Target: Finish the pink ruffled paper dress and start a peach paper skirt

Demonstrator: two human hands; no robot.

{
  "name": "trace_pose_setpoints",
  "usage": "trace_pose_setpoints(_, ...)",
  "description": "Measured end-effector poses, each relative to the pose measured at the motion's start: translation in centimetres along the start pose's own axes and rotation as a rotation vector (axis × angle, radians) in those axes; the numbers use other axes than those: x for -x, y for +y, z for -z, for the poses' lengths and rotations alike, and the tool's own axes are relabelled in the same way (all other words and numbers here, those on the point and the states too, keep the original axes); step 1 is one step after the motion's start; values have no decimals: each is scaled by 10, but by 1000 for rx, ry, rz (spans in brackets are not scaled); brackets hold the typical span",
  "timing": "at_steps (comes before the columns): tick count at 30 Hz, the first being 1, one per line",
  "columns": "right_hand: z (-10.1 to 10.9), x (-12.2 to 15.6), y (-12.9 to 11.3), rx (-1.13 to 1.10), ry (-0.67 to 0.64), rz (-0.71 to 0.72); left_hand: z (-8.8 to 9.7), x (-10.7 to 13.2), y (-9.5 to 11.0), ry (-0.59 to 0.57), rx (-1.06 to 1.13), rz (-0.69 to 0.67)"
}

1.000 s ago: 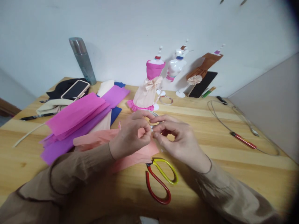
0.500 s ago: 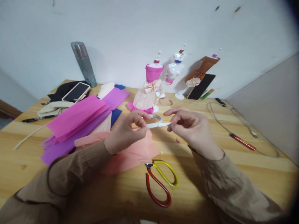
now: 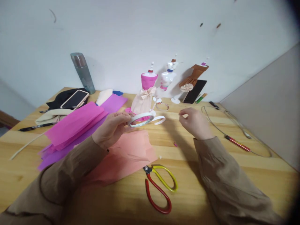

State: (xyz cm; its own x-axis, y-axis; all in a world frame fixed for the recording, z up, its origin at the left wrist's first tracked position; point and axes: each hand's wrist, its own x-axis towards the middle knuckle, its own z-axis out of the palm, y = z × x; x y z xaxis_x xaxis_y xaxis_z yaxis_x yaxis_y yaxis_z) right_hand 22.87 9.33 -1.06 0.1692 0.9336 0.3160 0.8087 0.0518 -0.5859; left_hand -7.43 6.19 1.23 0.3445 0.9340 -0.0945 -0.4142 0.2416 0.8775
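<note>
While the left hand pinches one side of the roll of white tape, holding it above the middle of the desk, the right hand is apart from it, fingers curled and tips drawn together; whether a scrap sits between them I cannot tell. A loose strip curling off the roll's right side looks like the chief hazard: if it is sticky, a small swing could double it onto itself or gum it to the ruffled hem of the dressed mannequin behind. A careless dip could likewise catch the coral crepe paper beneath, and such thin sheets probably tear when peeled away. The roll itself is a slim white ring, tilted, its wide hole showing and greenish print, too small to read, on its lower side; the strip bends round in an open loop. Farther out, red-and-yellow-handled scissors lie toward the desk's front edge, and the mannequin stands toward the back edge, where a nudge might topple it.
</note>
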Motion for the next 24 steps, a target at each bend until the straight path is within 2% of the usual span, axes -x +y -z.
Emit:
trace_pose_setpoints(1, 10, 7, -7, 54, 17, 20, 0, 0, -1, 9, 1, -2)
trace_pose_setpoints(2, 21, 17, -17, 60, -47, 43, 1, -1, -1, 14, 8, -7)
trace_pose_setpoints(3, 31, 29, -28, -7, -238, 116, 1, -1, -2, 17, 18, -12)
trace_pose_setpoints(5, 43, 58, -50, -95, -698, 368, 3, -3, -2, 14, 38, -16)
trace_pose_setpoints(7, 39, 91, -68, -9, -917, 501, 4, -4, -2, 9, 42, -21)
trace_pose_setpoints(11, -1, 143, -75, 125, -912, 440, 6, -5, -2, 6, 38, -20)
trace_pose_setpoints(14, -17, 160, -65, 166, -868, 407, 6, -6, -4, 2, 58, -7)
trace_pose_setpoints(16, -12, 164, -57, 168, -877, 392, 5, -6, -4, 5, 74, -2)
trace_pose_setpoints(20, 16, 164, -42, 120, -867, 347, 3, -5, -3, 36, 104, 22)
trace_pose_setpoints(24, 40, 154, -18, -198, -781, 201, 1, -5, -3, 78, 138, 47)
